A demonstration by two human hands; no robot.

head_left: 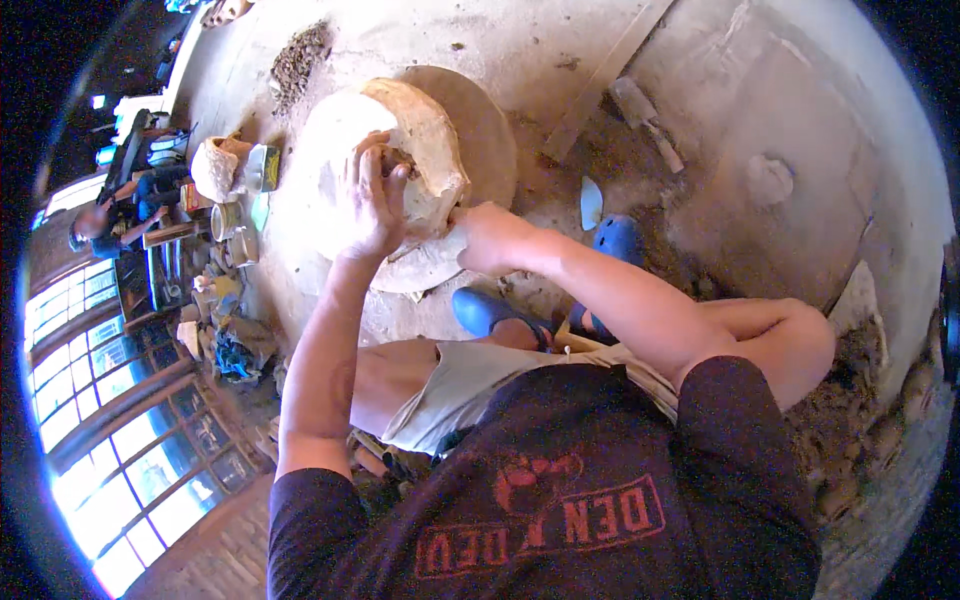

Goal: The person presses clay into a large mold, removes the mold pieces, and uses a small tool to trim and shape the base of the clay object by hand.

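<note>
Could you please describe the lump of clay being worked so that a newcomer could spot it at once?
Find the round wheel on the dusty floor. The clay sits on it, a thick pale tan ring with the left hand over it. Unlike the small tins nearby, it is large and rough.
</note>
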